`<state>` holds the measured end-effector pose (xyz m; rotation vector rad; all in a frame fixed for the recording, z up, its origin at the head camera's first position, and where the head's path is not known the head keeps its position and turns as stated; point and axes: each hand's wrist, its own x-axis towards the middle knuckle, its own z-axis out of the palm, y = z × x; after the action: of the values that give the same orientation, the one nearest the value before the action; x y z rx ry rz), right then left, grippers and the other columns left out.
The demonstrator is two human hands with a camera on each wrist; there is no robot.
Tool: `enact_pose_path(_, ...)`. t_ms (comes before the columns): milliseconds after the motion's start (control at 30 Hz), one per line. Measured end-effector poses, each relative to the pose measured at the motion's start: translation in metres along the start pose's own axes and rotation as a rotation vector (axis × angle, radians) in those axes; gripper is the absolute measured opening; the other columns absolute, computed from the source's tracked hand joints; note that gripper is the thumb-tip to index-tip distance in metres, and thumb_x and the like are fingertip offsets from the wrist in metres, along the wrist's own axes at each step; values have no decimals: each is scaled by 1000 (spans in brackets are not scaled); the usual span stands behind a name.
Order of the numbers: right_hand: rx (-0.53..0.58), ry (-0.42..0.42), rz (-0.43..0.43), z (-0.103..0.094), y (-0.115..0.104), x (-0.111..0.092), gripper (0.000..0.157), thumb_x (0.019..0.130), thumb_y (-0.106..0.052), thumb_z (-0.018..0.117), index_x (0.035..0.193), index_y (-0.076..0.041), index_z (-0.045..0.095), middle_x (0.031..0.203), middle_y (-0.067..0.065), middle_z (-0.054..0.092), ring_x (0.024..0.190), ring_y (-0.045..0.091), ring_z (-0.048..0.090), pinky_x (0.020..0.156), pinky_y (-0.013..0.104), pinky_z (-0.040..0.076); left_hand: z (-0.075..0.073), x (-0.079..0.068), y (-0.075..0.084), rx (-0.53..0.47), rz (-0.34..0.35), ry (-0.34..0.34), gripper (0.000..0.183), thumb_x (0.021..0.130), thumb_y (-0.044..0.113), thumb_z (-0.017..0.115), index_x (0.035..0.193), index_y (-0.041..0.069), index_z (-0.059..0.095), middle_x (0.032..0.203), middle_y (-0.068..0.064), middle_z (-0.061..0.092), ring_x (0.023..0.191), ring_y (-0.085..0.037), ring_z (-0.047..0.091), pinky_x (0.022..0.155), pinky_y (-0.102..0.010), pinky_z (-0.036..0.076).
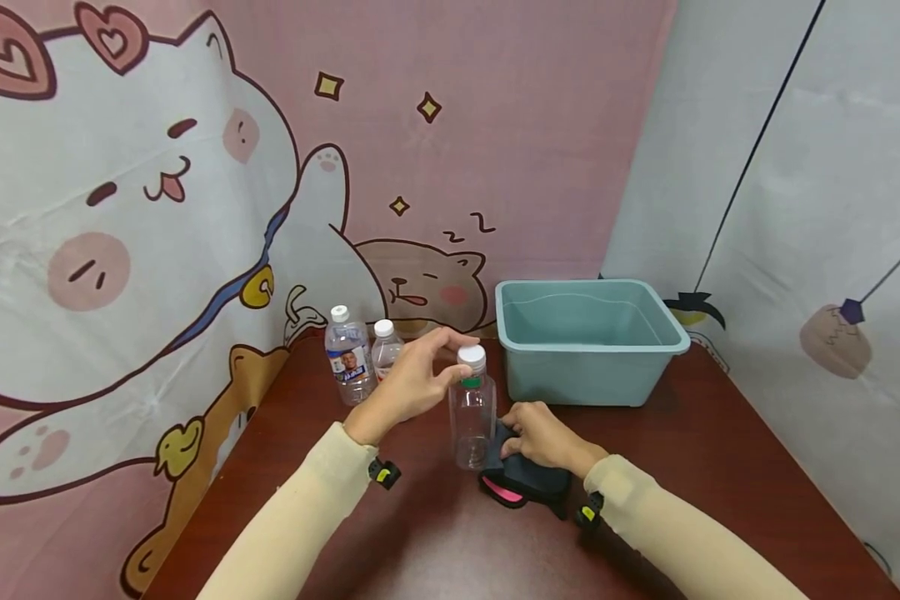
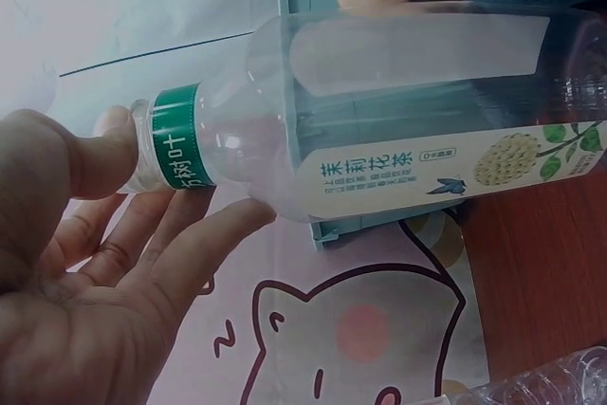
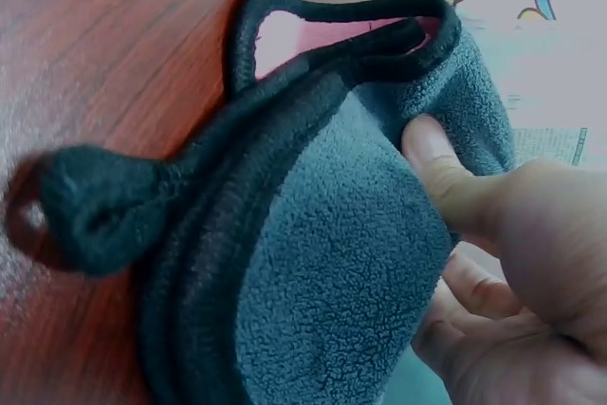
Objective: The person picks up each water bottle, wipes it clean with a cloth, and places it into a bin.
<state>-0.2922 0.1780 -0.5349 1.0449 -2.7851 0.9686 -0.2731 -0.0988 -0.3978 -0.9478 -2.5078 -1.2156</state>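
A clear plastic bottle (image 1: 472, 429) with a white cap stands upright near the middle of the table. My left hand (image 1: 418, 377) grips it at the cap and neck, thumb on one side and fingers on the other. A green neck band (image 2: 178, 138) and a pale flower-printed label (image 2: 408, 173) show in the left wrist view. Just right of the bottle lies a folded dark grey fleecy cloth (image 3: 332, 263) with black edging, a loop and a pink inner side. My right hand (image 1: 546, 437) pinches a fold of this cloth between thumb and fingers.
At the back left stand two more clear bottles with white caps, a larger one (image 1: 348, 367) with a blue label and a smaller one (image 1: 384, 342). A light blue-green plastic bin (image 1: 577, 375) sits at the back right of the dark red-brown table (image 1: 690, 475). Printed sheets hang behind.
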Motion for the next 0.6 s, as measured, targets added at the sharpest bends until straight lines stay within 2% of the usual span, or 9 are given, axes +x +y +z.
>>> enact_pose_path(100, 24, 47, 3, -2, 0, -1, 21, 92, -11, 100, 112, -15, 93, 103, -2, 85, 96, 10, 81, 78, 22, 62, -1, 0, 0, -5, 4, 3, 37, 108, 9, 84, 144, 11, 73, 143, -10, 77, 124, -30, 84, 108, -55, 69)
enact_pose_path(233, 71, 114, 4, -8, -3, 0, 37, 91, -11, 100, 127, -5, 90, 109, 2, 87, 102, 20, 85, 83, 25, 67, -1, 0, -2, -5, 6, 11, 38, 108, 9, 84, 144, 11, 73, 142, -11, 78, 124, -30, 85, 106, -54, 70)
enact_pose_path(467, 189, 209, 33, -28, -16, 3, 38, 95, -11, 98, 132, -9, 89, 111, 0, 85, 100, 5, 81, 85, 20, 66, -1, -1, -3, -10, -4, 13, 39, 107, 9, 85, 144, 13, 74, 142, -9, 78, 124, -29, 85, 106, -50, 71)
enact_pose_path(600, 214, 273, 20, -41, -26, 6, 32, 97, -9, 96, 128, -10, 91, 110, 3, 83, 97, 6, 79, 84, 19, 65, 0, -1, -4, -23, -16, 12, 39, 107, 9, 85, 144, 14, 74, 141, -9, 78, 125, -28, 85, 104, -48, 71)
